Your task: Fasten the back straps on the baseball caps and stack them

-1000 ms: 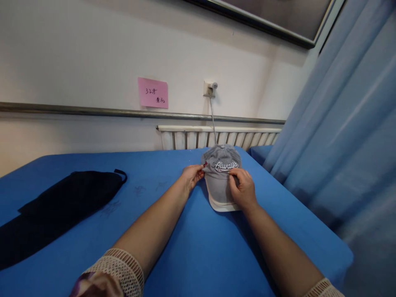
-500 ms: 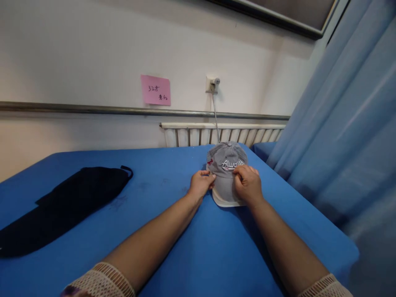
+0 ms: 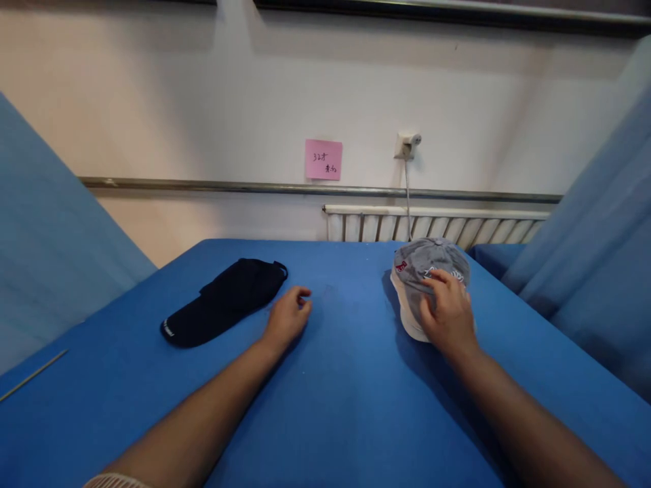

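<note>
A grey baseball cap (image 3: 435, 256) with white lettering, a red patch and a pale brim edge sits on the blue-covered bed at the right. Over its front and brim is my right hand (image 3: 450, 312), fingers apart and hiding part of the lettering; whether it touches the fabric I cannot tell. To the left lies a black cap (image 3: 228, 298), flattened on its side, its brim pointing to the near left and its strap at the far right end. My left hand (image 3: 289, 316) is just right of the black cap, fingers loosely curled with a gap at the thumb, holding nothing.
The blue bed cover (image 3: 340, 379) fills the foreground. A thin stick (image 3: 33, 375) lies at the left edge. Behind stand a radiator (image 3: 371, 227), a metal rail (image 3: 228, 187), a pink note (image 3: 323, 160) and a plugged socket (image 3: 405, 146). Blue curtains (image 3: 600, 224) hang at both sides.
My left hand has let go of the grey cap's edge and moved left beside the black cap. My right hand's fingers have spread from a pinch. The view has turned left.
</note>
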`<state>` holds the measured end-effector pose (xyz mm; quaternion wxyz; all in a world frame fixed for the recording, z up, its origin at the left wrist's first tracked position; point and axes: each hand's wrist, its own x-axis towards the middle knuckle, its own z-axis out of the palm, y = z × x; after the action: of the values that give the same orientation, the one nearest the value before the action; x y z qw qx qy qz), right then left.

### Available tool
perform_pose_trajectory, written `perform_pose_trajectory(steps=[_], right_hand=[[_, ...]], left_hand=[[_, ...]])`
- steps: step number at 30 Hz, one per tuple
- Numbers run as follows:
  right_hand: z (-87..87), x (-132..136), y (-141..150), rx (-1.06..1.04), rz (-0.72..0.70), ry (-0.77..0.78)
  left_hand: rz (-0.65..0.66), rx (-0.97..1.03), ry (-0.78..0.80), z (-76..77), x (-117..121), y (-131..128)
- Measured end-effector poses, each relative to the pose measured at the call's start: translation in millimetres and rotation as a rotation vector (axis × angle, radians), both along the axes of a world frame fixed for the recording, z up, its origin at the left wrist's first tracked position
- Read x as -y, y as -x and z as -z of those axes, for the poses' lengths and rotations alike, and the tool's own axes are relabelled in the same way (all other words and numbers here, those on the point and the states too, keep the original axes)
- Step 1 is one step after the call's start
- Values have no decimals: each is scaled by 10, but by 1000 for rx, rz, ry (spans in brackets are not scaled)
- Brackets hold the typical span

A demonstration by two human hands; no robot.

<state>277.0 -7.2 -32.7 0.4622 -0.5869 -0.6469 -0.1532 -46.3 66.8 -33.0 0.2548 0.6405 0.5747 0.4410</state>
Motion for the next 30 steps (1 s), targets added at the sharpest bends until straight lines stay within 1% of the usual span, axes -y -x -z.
perform_pose_trajectory(steps=[2,4,7,9,10,12,14,16,19,21,23,24,25,27,28,29,30], right_hand=[[1,83,362,-152,-178,73],[68,116,749,-344,-301,210],[279,33,1243,-578,-439,373],[451,-77,1443,-658,-464,402],[532,-129,1497,-687,-475,414],[662,-203,1523,-717,-464,434],[736,-220,1476,-687,-474,456],[756,-196,1409,-651,-495,471],[714,-144,1340,-658,-512,452],[656,-125,1316,-678,-499,395],[583,-125,1287,-690,-455,323],[547,-131,1266,-694,-421,289],[515,-141,1240,-696,-381,258],[474,-173,1173,-693,-303,209],[469,-193,1138,-686,-274,194],[475,-215,1104,-679,-257,189],[491,-237,1075,-672,-249,196]], left_hand=[[-100,-131,-90,-116,-24,401],[-154,-270,-144,-178,-47,689],[-192,-451,-164,-155,-90,908],[-190,-574,-147,-96,-131,965],[-185,-634,-135,-64,-154,983],[-177,-738,-108,-13,-207,1011],[-175,-801,-92,9,-260,1029],[-184,-833,-102,-2,-300,1026],[-200,-841,-160,-74,-285,954],[-122,-770,-265,-131,-205,858],[54,-607,-398,-161,-90,735],[142,-523,-430,-157,-35,671],[222,-462,-431,-140,8,612],[340,-447,-371,-68,38,524],[368,-476,-330,-21,22,502],[363,-514,-289,25,-10,494],[328,-548,-250,65,-51,499]])
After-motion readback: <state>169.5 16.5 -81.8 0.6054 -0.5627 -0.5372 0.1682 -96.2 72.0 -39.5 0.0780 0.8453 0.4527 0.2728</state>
